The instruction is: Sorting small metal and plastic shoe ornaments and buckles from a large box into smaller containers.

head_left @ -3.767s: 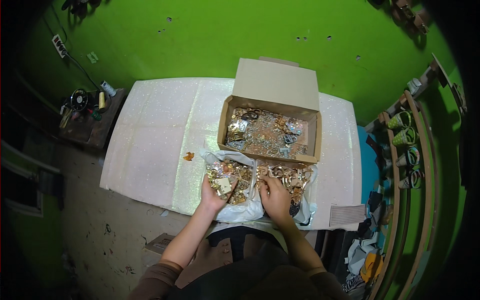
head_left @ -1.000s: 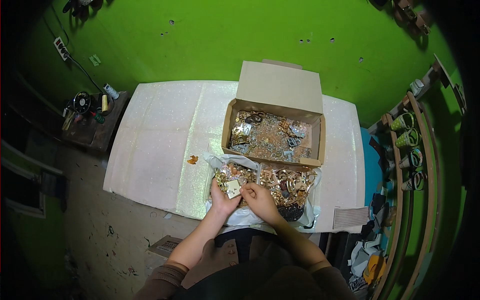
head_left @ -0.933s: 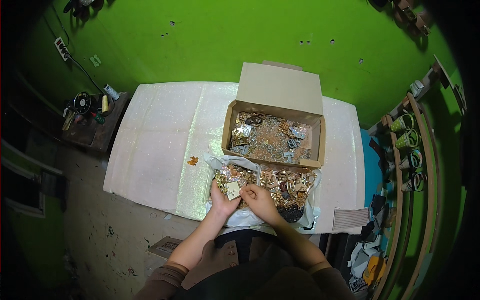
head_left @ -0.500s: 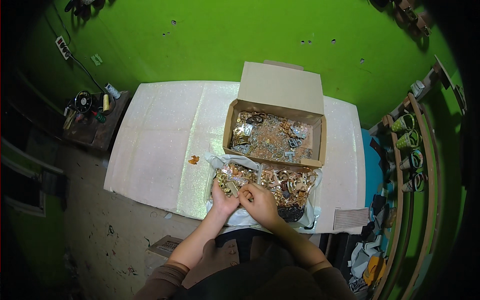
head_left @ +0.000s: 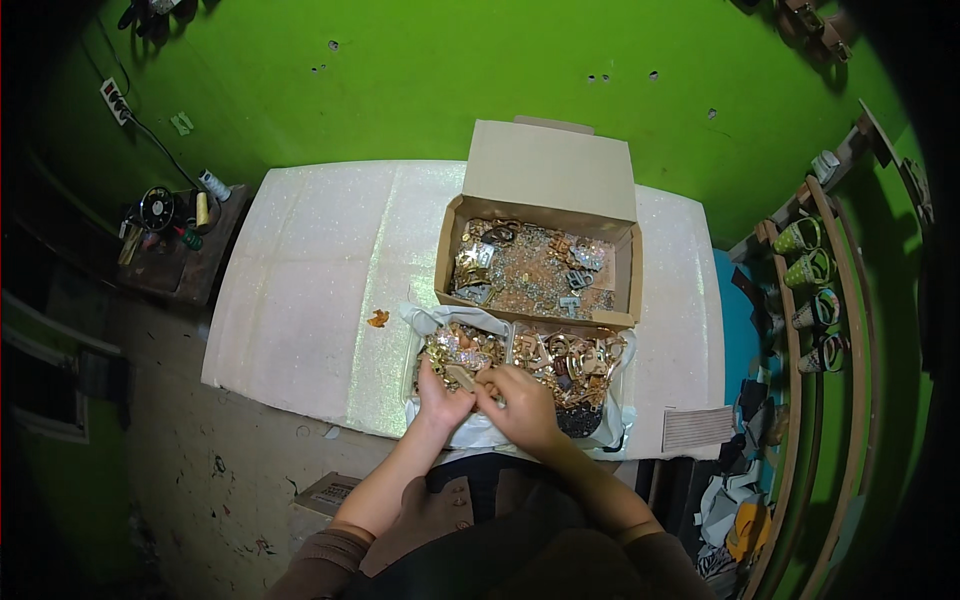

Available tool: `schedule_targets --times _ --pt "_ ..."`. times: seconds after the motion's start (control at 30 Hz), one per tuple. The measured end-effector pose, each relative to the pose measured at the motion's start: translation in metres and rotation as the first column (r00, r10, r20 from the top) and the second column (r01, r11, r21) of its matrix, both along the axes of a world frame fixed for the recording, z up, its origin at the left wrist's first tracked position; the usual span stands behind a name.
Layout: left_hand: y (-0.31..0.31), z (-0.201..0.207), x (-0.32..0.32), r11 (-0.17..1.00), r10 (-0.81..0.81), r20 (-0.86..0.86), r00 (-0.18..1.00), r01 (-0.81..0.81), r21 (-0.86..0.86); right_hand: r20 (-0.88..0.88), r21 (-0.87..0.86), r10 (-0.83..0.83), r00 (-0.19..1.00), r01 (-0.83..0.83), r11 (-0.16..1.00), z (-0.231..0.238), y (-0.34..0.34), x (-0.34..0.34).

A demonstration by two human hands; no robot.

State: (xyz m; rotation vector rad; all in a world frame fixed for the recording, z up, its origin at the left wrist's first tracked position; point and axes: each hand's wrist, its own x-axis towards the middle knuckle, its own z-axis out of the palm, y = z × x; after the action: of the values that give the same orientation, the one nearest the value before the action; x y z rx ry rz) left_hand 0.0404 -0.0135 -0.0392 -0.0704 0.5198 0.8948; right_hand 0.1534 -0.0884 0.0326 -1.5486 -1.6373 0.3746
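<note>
Palm upward, my left hand [head_left: 443, 404] is cupped over a shallow tray and holds a flat, pale gold metal plate [head_left: 460, 377]. Close against it is my right hand [head_left: 520, 408], its thumb and fingers pinched together at the plate's end. Whatever lies between those fingertips is too small to make out. Shiny gold pieces [head_left: 462, 343] fill the tray's left part, partly hidden by my left hand. In its right part are gold buckles and rings [head_left: 575, 360], with small black pieces [head_left: 578, 421] at the near corner. White plastic lining [head_left: 424, 318] shows along the rim.
Behind the tray stands an open cardboard box [head_left: 548, 170] with loose metal fittings inside. An orange-brown scrap [head_left: 378, 318] lies on the glittery white table [head_left: 300, 300]. A striped card [head_left: 697, 432] rests at the right edge, near a wooden rack [head_left: 790, 400] holding sandals [head_left: 808, 268].
The whole view has shifted slightly, so the table and boxes appear a little further left and up. Both hands stay together over the tray, with only slight finger movement.
</note>
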Motion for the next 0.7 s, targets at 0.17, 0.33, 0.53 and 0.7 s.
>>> schedule_targets --times 0.17,0.33,0.53,0.7 --pt "-0.002 0.005 0.002 0.987 0.047 0.022 0.999 -0.043 -0.156 -0.510 -0.260 -0.304 0.805 0.192 0.946 -0.030 -0.014 0.036" --pt "-0.002 0.012 0.006 0.988 0.033 -0.016 0.999 -0.035 -0.151 -0.342 -0.391 -0.493 0.800 0.356 0.849 -0.059 -0.028 0.080" --pt "-0.004 0.015 0.007 0.990 0.028 -0.021 0.999 -0.031 -0.137 0.035 -0.328 -0.483 0.875 0.467 0.821 -0.043 -0.018 0.079" --pt "-0.003 0.010 0.002 0.995 0.007 0.018 1.000 -0.005 -0.102 0.045 -0.071 -0.329 0.943 0.332 0.941 -0.027 -0.002 0.044"
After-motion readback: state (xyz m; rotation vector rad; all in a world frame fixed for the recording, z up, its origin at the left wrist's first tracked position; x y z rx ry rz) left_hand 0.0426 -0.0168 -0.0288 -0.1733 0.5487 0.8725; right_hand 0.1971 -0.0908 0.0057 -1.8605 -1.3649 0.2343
